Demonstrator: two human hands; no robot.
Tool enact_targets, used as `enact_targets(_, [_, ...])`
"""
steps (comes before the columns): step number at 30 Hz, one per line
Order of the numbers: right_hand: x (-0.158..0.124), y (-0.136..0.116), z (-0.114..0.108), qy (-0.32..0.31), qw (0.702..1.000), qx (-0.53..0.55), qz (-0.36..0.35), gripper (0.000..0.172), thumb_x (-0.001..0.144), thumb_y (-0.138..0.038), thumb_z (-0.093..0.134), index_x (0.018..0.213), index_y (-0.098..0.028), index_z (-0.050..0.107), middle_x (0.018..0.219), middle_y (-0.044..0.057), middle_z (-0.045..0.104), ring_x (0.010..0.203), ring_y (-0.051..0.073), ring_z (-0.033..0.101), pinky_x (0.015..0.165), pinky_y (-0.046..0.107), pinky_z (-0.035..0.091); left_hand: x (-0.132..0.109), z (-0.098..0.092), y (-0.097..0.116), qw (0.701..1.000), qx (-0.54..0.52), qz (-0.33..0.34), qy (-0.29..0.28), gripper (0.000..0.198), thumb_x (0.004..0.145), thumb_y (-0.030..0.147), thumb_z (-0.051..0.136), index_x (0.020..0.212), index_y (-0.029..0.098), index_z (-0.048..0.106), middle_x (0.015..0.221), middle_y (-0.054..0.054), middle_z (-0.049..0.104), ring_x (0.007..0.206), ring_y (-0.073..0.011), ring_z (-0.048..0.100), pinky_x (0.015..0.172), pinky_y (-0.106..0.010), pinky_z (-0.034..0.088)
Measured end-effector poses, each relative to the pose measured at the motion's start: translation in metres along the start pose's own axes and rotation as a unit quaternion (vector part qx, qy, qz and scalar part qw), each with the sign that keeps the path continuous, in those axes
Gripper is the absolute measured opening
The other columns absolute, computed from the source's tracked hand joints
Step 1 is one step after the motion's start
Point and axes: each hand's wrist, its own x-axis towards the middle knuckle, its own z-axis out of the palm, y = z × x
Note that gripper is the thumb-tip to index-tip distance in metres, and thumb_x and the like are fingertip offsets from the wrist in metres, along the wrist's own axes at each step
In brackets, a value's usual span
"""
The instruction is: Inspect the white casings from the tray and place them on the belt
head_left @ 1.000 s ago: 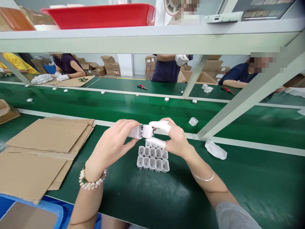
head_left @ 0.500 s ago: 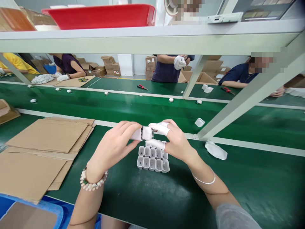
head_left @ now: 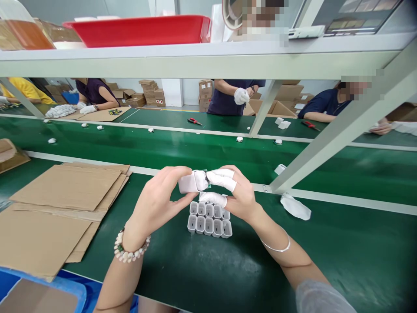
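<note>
My left hand [head_left: 158,195] is closed around a small white plastic case [head_left: 187,183], held sideways above the table. At the case's right end sits a white wrapped piece [head_left: 201,179] with a green circuit board [head_left: 209,185] on its far side. Whether that piece is partly inside the case I cannot tell. My right hand [head_left: 243,189], with white finger covers, pinches the board end of the piece. Just below my hands, several open white plastic cases [head_left: 209,224] stand in rows, their back rows partly hidden by my right fingers.
Flat cardboard sheets [head_left: 65,184] lie at left, above a blue bin [head_left: 76,289]. A white cloth-like piece [head_left: 296,206] lies right. Beyond runs a green conveyor belt [head_left: 182,150] with small white parts. A slanted post [head_left: 339,126] and shelf [head_left: 143,65] frame the view; co-workers sit across.
The wrapped piece has turned at the case's end, and its green board now shows on the right. Parts on the belt have shifted slightly right. The camera view has tilted a little.
</note>
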Motion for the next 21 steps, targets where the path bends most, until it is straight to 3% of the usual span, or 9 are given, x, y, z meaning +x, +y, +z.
enact_targets(8, [0.000,-0.001,0.002,-0.019,0.999,0.029,0.001,0.045,0.086,-0.034,0.068,0.127,-0.022,0.057,0.098,0.010,0.069,0.087,0.023,0.066,0.071,0.039,0.057,0.003,0.011,0.005,0.999,-0.024,0.018,0.038,0.037,0.082,0.020,0.070,0.114,0.021,0.051,0.110,-0.007,0.068,0.100,-0.0208,0.065,0.085,-0.034,0.055])
enact_targets(13, [-0.006,0.003,0.009,-0.027,0.999,0.021,0.029,0.036,0.085,-0.035,0.067,0.118,-0.021,0.060,0.099,0.010,0.067,0.087,0.021,0.065,0.071,0.038,0.057,0.005,0.021,0.003,0.998,-0.019,0.030,0.057,0.036,0.083,0.020,0.069,0.113,0.021,0.050,0.110,-0.008,0.068,0.099,-0.0212,0.065,0.083,-0.036,0.056])
enact_targets(18, [-0.010,0.004,0.024,0.033,0.989,0.073,0.127,0.019,0.084,-0.029,0.068,0.100,-0.019,0.063,0.090,0.006,0.066,0.080,0.017,0.064,0.070,0.033,0.055,0.005,0.037,-0.003,0.998,-0.015,0.024,0.048,0.028,0.086,0.020,0.064,0.111,0.021,0.051,0.112,-0.009,0.068,0.101,-0.0219,0.065,0.084,-0.037,0.056])
enact_targets(21, [-0.012,0.020,0.031,0.054,0.981,0.064,0.173,0.011,0.085,-0.028,0.064,0.090,-0.019,0.062,0.081,0.003,0.064,0.071,0.015,0.061,0.067,0.030,0.052,0.008,0.051,-0.013,0.998,-0.048,-0.010,0.042,0.032,0.087,0.025,0.063,0.116,0.021,0.049,0.116,-0.009,0.066,0.104,-0.0214,0.065,0.087,-0.037,0.055])
